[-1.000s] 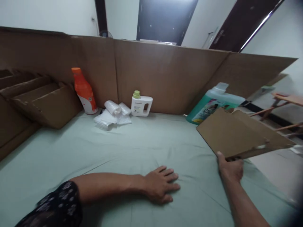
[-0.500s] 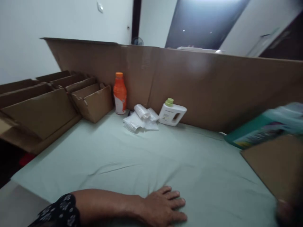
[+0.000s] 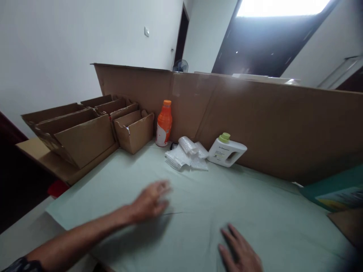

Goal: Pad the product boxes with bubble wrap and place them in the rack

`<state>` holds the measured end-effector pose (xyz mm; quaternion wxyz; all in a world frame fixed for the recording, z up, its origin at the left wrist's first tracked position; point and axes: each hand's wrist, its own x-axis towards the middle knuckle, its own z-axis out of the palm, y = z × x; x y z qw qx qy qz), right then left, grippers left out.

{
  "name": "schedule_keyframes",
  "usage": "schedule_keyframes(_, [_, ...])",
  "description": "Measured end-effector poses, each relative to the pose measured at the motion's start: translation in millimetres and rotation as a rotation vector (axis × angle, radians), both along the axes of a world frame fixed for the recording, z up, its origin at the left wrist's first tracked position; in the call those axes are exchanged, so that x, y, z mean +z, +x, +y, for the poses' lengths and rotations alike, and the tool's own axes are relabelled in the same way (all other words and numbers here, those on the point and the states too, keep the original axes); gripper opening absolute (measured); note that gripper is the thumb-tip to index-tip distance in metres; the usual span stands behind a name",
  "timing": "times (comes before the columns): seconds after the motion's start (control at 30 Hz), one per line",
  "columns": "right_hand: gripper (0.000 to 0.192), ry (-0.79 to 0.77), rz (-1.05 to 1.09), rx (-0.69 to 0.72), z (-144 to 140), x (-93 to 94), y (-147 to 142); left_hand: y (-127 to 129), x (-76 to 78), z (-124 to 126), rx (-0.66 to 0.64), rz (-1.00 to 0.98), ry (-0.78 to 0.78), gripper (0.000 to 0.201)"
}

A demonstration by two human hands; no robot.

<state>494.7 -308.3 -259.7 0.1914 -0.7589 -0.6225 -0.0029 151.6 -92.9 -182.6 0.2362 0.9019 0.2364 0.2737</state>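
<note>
My left hand [image 3: 151, 200] hovers over the pale green cloth [image 3: 193, 234], its fingers loosely bent, apart and slightly blurred, holding nothing. Beyond it lie folded pieces of bubble wrap [image 3: 181, 155]. My right hand [image 3: 239, 251] is at the near edge of the view, low over the cloth or touching it, with fingers spread and nothing in them. A white jug-shaped bottle with a green cap [image 3: 227, 151] leans back against the cardboard wall. To the left of the bubble wrap, an orange bottle [image 3: 164, 124] stands upright.
Open cardboard boxes [image 3: 85, 136] stand in a group at the left edge of the table. A tall cardboard panel [image 3: 269, 124] closes off the back. At the right are a large green container [image 3: 337, 189] and a cardboard piece [image 3: 347, 224], both cut off by the frame.
My left hand has lifted off the cloth and moved left and farther away. My right hand has come in over the cloth, away from the cardboard at the right. The view has swung left.
</note>
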Motion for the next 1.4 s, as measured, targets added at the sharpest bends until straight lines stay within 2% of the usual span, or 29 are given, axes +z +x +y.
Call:
schedule_keyframes(0.1, [0.039,0.037,-0.008,0.142,38,2.7,-64,-34,61.9,102,0.567,-0.048,0.155,0.054])
schedule_keyframes(0.17, [0.038,0.044,-0.008,0.171,53,10.2,-88,-51,94.7,158,0.824,0.102,0.162,0.061])
schedule_keyframes(0.23, [0.036,0.032,-0.001,0.191,61,17.9,-98,-63,113.9,197,0.886,0.169,0.117,0.050])
schedule_keyframes(0.33, [0.034,0.032,0.011,0.199,64,23.6,-99,-74,120.4,220,0.857,0.209,0.058,0.021])
schedule_keyframes(0.4, [0.033,0.050,0.019,0.191,65,23.7,-96,-80,116.9,215,0.809,0.206,0.060,0.018])
schedule_keyframes(0.5, [0.032,0.092,0.042,0.194,68,25.1,-94,-96,108.3,176,0.714,0.189,0.090,0.020])
schedule_keyframes(0.6, [0.031,0.141,0.092,0.241,74,35.2,-100,-123,99.8,111,0.575,0.146,0.115,0.030])
schedule_keyframes(0.67, [0.030,0.164,0.141,0.270,79,46.0,-110,-144,97.2,64,0.375,0.035,0.135,0.033])
schedule_keyframes(0.73, [0.032,0.166,0.199,0.282,84,56.5,-121,-166,97.7,22,0.208,-0.007,0.096,0.024])
schedule_keyframes(0.77, [0.036,0.158,0.231,0.288,86,60.7,-126,-176,98.1,5,0.165,-0.021,0.070,0.017])
schedule_keyframes(0.8, [0.042,0.143,0.263,0.292,88,63.7,-131,-186,97.6,-9,0.163,-0.059,0.043,0.011])
schedule_keyframes(0.83, [0.050,0.122,0.295,0.294,89,65.7,-135,-196,95.6,-21,0.199,-0.130,0.017,0.014])
schedule_keyframes(0.87, [0.059,0.091,0.325,0.298,90,66.8,-139,-205,91.2,-29,0.266,-0.231,-0.010,0.028])
schedule_keyframes(0.93, [0.073,0.013,0.394,0.317,91,67.6,-145,-218,74.9,-41,0.420,-0.420,-0.094,0.063])
schedule_keyframes(0.97, [0.077,-0.023,0.432,0.336,91,67.9,-147,-222,63.2,-45,0.482,-0.451,-0.156,0.079])
schedule_keyframes(1.03, [0.081,-0.074,0.506,0.386,91,69.3,-154,-224,35.7,-51,0.568,-0.339,-0.294,0.096])
schedule_keyframes(1.13, [0.078,-0.092,0.579,0.431,92,72.6,-168,-209,-3.6,-54,0.621,-0.075,-0.440,0.089])
schedule_keyframes(1.2, [0.070,-0.072,0.612,0.419,93,74.1,-174,-191,-20.5,-52,0.613,-0.046,-0.487,0.076])
schedule_keyframes(1.3, [0.061,0.007,0.643,0.326,86,73.9,-169,-157,-27.3,-44,0.548,-0.120,-0.547,0.069])
schedule_keyframes(1.4, [0.055,0.001,0.656,0.162,67,71.9,-140,-112,-21.2,-29,0.361,-0.142,-0.606,0.068])
